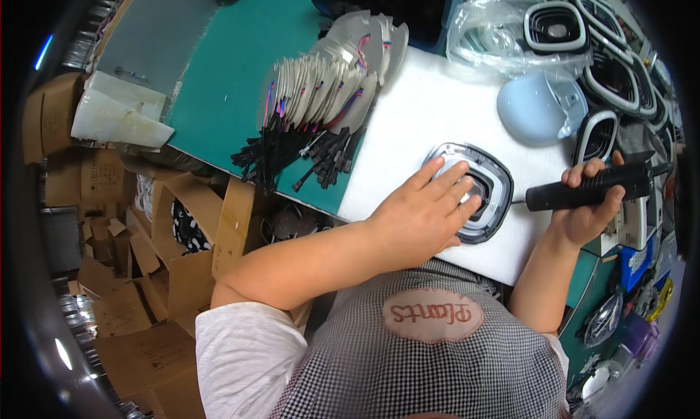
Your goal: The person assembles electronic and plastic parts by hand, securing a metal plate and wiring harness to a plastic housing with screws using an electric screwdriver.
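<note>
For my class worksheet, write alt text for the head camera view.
A person's left hand lies over a rounded black-and-grey part on a white sheet, while the right hand grips a black cylindrical tool. Beyond them sits a pale blue shell.

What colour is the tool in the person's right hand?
The tool in the right hand is black; it shows best in the head view.

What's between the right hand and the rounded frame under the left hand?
The head view shows the front of the black electric screwdriver and its thin bit, over the white sheet.
</note>
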The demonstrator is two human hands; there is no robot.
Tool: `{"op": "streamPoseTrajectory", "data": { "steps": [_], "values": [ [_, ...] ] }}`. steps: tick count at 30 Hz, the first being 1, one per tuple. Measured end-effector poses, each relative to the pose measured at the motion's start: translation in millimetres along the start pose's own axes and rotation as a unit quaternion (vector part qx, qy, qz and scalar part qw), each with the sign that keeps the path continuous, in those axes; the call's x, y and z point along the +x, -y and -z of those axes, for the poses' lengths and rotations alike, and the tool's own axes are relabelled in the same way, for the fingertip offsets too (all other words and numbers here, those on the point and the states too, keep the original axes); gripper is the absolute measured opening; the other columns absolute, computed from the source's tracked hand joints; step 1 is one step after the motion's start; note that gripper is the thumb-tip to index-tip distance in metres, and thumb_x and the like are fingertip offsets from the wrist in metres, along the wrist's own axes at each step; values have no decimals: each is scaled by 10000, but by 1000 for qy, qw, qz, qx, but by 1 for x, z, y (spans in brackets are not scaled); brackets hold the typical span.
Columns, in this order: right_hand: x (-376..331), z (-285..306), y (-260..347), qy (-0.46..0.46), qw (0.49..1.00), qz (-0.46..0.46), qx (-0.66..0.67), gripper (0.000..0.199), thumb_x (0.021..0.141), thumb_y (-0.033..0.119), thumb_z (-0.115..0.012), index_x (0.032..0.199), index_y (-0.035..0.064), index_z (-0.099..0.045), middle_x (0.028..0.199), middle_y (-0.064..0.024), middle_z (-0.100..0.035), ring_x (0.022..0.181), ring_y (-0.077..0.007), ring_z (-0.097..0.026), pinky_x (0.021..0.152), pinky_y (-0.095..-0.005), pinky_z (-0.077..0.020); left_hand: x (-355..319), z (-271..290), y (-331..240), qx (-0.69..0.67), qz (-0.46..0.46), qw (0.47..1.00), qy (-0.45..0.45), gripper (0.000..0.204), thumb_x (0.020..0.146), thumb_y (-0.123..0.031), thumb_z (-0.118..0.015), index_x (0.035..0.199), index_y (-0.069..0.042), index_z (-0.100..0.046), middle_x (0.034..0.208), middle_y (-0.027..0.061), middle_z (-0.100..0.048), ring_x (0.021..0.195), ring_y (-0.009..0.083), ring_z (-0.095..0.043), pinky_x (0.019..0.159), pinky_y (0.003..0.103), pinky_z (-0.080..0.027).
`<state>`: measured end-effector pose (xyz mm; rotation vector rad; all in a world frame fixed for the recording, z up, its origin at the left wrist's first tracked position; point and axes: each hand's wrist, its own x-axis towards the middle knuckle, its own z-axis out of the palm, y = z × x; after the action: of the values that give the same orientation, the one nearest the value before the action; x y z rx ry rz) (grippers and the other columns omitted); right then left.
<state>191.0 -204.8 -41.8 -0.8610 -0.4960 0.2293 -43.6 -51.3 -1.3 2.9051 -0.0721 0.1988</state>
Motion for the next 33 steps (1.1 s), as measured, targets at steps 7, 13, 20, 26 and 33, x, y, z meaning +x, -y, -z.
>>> {"op": "streamPoseTrajectory", "data": {
  "steps": [7, 13, 20, 26, 33],
  "values": [
    [4, 6, -4, -3, 1000, 8, -11, 656, 966, 523, -562, 1410, 70, -396, 927, -78, -553, 681, -159, -541, 633, -298, -468, 3, 67, 92, 56, 71, 957, -274, 329, 791, -170, -761, 1107, -88, -718, 1104, 96, -708, 1121, 328, -626, 977, 437, -485],
    [5, 0, -3, 5, 1000, -2, -8, 647, 986, 511, -534, 1431, 69, -374, 933, -81, -539, 681, -162, -544, 630, -303, -477, 10, 99, 235, 62, 379, 898, -213, 311, 949, -295, -600, 1211, -157, -695, 1125, 123, -710, 1097, 322, -639, 922, 418, -510],
    [5, -2, -7, 9, 1000, 0, 4, 648, 993, 512, -519, 1438, 68, -362, 942, -81, -533, 682, -166, -546, 635, -309, -481, 37, 68, 317, 94, 446, 890, 18, 343, 932, -286, -607, 1249, -167, -664, 1141, 118, -706, 1087, 320, -649, 909, 428, -517],
    [2, -3, -4, -8, 1000, -1, -6, 658, 976, 530, -532, 1421, 75, -362, 927, -80, -550, 654, -169, -574, 623, -317, -500, 26, 91, 295, 59, 442, 891, -91, 261, 869, -302, -697, 1041, -110, -740, 1085, 126, -714, 977, 295, -672, 841, 406, -527],
    [1, 1, -2, -6, 1000, -18, -1, 678, 960, 545, -557, 1427, 94, -362, 954, -76, -535, 703, -178, -552, 671, -332, -479, 21, 100, 182, 119, 219, 944, -214, 192, 874, -201, -711, 1010, -68, -739, 1260, 107, -653, 1038, 299, -650, 879, 383, -517]
  ]
}}
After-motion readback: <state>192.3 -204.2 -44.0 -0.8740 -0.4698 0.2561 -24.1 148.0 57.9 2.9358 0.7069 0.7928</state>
